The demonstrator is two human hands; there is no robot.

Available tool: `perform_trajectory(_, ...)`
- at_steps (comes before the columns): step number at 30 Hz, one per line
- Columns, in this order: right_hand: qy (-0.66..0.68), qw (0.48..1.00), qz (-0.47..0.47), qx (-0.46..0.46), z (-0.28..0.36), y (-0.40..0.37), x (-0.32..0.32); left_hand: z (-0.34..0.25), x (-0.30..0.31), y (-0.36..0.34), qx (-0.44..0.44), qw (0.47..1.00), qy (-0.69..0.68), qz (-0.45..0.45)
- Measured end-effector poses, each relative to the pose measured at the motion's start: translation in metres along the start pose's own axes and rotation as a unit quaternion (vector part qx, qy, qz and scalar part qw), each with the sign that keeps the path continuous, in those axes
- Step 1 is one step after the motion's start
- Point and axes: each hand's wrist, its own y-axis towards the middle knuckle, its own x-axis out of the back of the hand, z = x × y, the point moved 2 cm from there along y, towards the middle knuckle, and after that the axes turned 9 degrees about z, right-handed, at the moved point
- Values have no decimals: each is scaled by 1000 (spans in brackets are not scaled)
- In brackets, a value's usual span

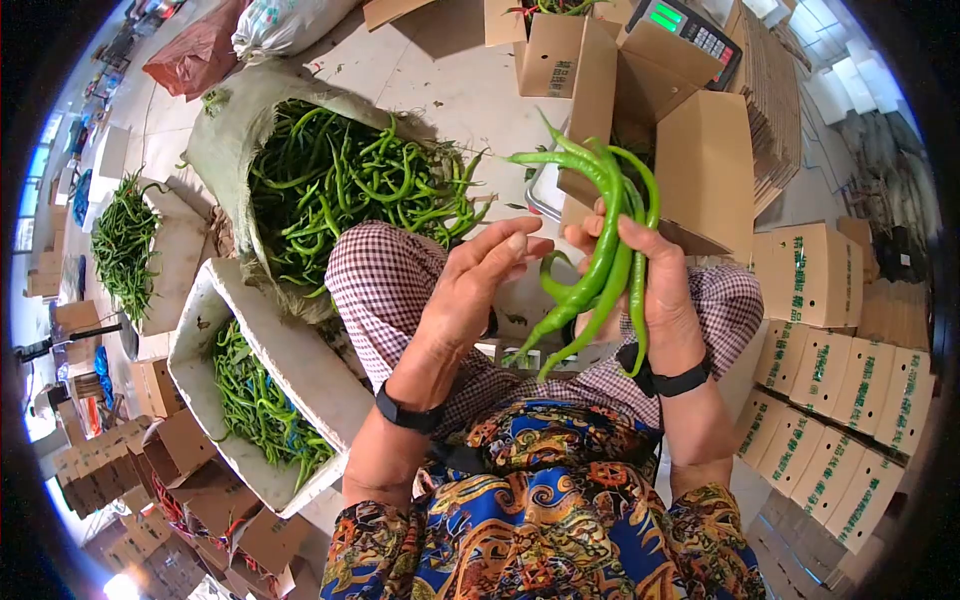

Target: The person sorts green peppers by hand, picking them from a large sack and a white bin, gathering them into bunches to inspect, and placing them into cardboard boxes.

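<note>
My right hand (660, 285) is closed around several long green chili peppers (603, 270), held up in front of my lap with their curved ends pointing up and down. To their left is my left hand (480, 270), its fingers stretched out and nothing visible in them. It is apart from the bunch. Beyond my left knee, a pale green woven sack (225, 150) lies open, with a heap of green chili peppers (350, 185) spilling from its mouth. Past the held bunch, an open cardboard box (705, 165) stands with its flaps up; its inside is mostly hidden.
A white foam box (320, 400) at my left holds more green peppers. Another pepper pile (125, 250) is farther left. A scale with a green display (680, 35) sits behind the open box. Printed cartons (835, 385) are stacked at right, flattened cardboard (765, 120) above them.
</note>
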Motion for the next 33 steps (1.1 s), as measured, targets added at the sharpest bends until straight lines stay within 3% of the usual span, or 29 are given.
perform_trajectory(2, 138, 985, 99, 1, 3, 2, 4, -10, -5, -7, -11, 998, 57, -4)
perform_trajectory(6, 222, 957, 187, 28, 1, 7, 3, -19, -15, -26, -20, 997, 66, -25)
perform_trajectory(8, 228, 957, 175, 30, -1, 5, 1, -15, -13, -31, -33, 998, 30, -38)
perform_trajectory(11, 268, 927, 261, 20, -5, 6, 9, -12, -15, -37, -61, 995, 26, -70)
perform_trajectory(15, 295, 922, 251, 21, -2, 5, 3, -7, -17, -40, -109, 985, 2, -130)
perform_trajectory(18, 192, 966, 159, 71, -3, 5, -6, -9, -28, -45, -153, 979, 49, -127)
perform_trajectory(23, 181, 967, 174, 55, -1, 10, -27, -17, -35, -46, -165, 979, 34, -116)
perform_trajectory(26, 151, 971, 182, 25, -7, 13, -34, -15, -32, -44, -192, 967, 108, -128)
perform_trajectory(29, 53, 985, 160, 43, -4, 19, -44, -14, -29, -48, -214, 954, 160, -137)
perform_trajectory(30, 23, 986, 157, 44, 2, 18, -48, -18, -27, -52, -206, 960, 117, -151)
perform_trajectory(32, -94, 981, 137, 103, 33, 3, -62, -35, -22, -65, -217, 958, 53, -179)
perform_trajectory(33, -118, 975, 135, 130, 51, -5, -71, -44, -14, -75, -233, 946, 103, -202)
